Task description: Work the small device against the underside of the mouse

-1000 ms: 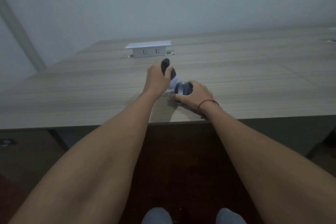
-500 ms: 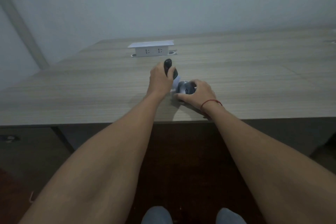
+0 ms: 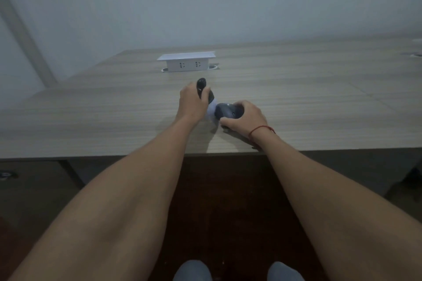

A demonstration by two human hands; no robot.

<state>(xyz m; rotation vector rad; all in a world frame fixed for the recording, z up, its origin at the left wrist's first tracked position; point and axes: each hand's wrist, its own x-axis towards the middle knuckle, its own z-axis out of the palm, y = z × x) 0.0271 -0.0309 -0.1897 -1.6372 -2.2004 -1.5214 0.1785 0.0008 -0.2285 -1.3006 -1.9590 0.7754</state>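
Two bare hands work on one wooden table (image 3: 296,107), both near its front edge. The left hand (image 3: 190,104) has its fingers curled round one dark, slim handle-like object (image 3: 204,88), whose rounded tip sticks up past the knuckles toward twelve o'clock. The right hand (image 3: 245,116) grips one dark grey rounded object (image 3: 228,112), fingers wrapped over its top and thumb along its near side; it sits at about four o'clock from the left hand, just beside it. Between the two dark objects shows one pale, whitish piece (image 3: 212,109), touching both; whether it joins them cannot be told in the dim light. One red string bracelet (image 3: 261,130) circles the right wrist.

At twelve o'clock from the hands, well apart from them, stands one white pop-up socket box (image 3: 187,64) with two outlets on its front face, its lid raised flat above it. At the far two o'clock edge of the table lies one small round fitting (image 3: 416,54), barely in view. At the bottom of the view two grey-clad knees (image 3: 193,271) show.
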